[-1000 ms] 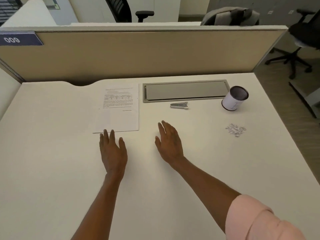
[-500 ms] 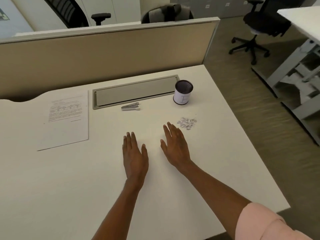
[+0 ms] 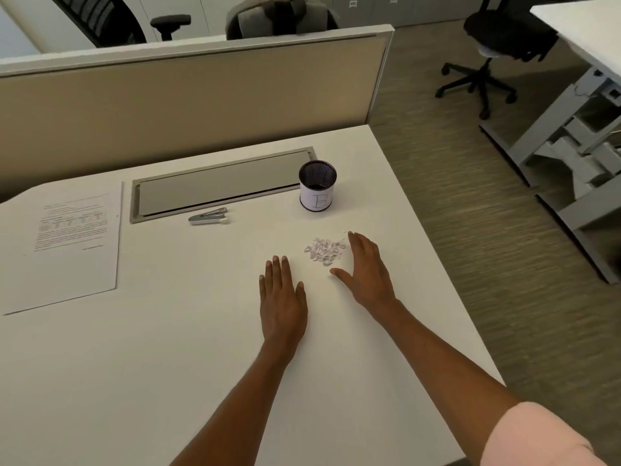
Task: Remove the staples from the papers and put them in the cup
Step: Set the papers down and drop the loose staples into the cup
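A small pile of removed staples [image 3: 325,250] lies on the white desk [image 3: 168,348]. My right hand [image 3: 368,272] rests flat just right of the pile, fingers spread, thumb curving below it, holding nothing. My left hand [image 3: 282,302] lies flat and empty to the pile's lower left. Behind the pile stands a black mesh cup [image 3: 317,190] with a white label marked "B". A metal staple remover [image 3: 209,216] lies left of the cup. A printed sheet of paper [image 3: 65,250] sits at the desk's left.
A grey cable-tray lid [image 3: 218,188] is set into the desk before a beige partition [image 3: 188,95]. The desk's right edge runs close beside my right hand. Office chairs [image 3: 497,45] and another desk [image 3: 581,105] stand on the floor to the right.
The view has swung right. My right hand slid right to the far side of the staple pile; my left hand followed toward it.
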`<state>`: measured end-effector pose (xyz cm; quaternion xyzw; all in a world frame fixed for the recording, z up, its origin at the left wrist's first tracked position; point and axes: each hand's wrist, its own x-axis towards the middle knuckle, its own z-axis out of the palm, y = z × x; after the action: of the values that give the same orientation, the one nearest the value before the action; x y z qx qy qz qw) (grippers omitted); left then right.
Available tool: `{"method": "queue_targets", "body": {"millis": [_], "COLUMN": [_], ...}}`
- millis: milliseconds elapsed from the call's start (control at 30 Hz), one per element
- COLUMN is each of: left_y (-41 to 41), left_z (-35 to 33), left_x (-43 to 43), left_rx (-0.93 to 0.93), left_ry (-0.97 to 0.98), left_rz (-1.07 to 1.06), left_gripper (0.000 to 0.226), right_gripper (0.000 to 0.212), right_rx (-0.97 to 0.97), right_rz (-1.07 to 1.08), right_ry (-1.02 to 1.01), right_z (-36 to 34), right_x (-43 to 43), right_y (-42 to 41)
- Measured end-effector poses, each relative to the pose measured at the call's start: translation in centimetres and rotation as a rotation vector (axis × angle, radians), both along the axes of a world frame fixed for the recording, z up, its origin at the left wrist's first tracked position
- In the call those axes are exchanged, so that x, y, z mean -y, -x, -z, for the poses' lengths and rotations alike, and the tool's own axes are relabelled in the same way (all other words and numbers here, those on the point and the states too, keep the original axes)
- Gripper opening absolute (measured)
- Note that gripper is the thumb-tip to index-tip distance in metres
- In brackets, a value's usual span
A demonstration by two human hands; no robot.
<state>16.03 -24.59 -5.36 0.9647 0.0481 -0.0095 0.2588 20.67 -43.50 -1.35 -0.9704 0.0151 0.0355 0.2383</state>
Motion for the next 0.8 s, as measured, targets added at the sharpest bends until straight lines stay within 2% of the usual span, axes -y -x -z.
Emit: {"method": "queue_targets", "body": {"millis": [100, 233, 333, 467, 533, 800], "left_y": [0.1, -0.1, -0.3, -0.4, -0.4, -0.7], "left_z": [0.6, 0.5, 0.5, 0.5, 0.6, 0.9], "left_x": [0.4, 0.8, 0.8, 1.0, 0.9, 1.0], "left_rx": [-0.005, 0.012, 0.013, 0.0, -0.008, -0.017], "left_ry": [-0.071, -0.099, -0.13, -0.133, -0.136, -0.146], "left_rz": [-0.011, -0.044, -0.049, -0.053, -0.056, -0.061], "left_gripper": [0.063, 0.063, 0.063, 0.064, 0.064, 0.065], "right_gripper": [0.09, 0.078, 0.058, 0.021, 0.012, 0.015], "right_rx": [-0.05, -0.02, 0.003, 0.091, 0.124, 0.059], "right_rz": [-0.04, -0.092, -0.104, -0.074, -0.074, 0.092], "right_ry": [-0.048, -0.073, -0.076, -0.084, -0.102, -0.404], "right_z": [0.5, 0.7, 0.9, 1.7, 2.1, 0.6], "right_x": [0.4, -0.1, -0.8, -1.2, -1.1, 0.4], "right_y": [-1.3, -2.6, -3.2, -3.9, -4.1, -4.8]}}
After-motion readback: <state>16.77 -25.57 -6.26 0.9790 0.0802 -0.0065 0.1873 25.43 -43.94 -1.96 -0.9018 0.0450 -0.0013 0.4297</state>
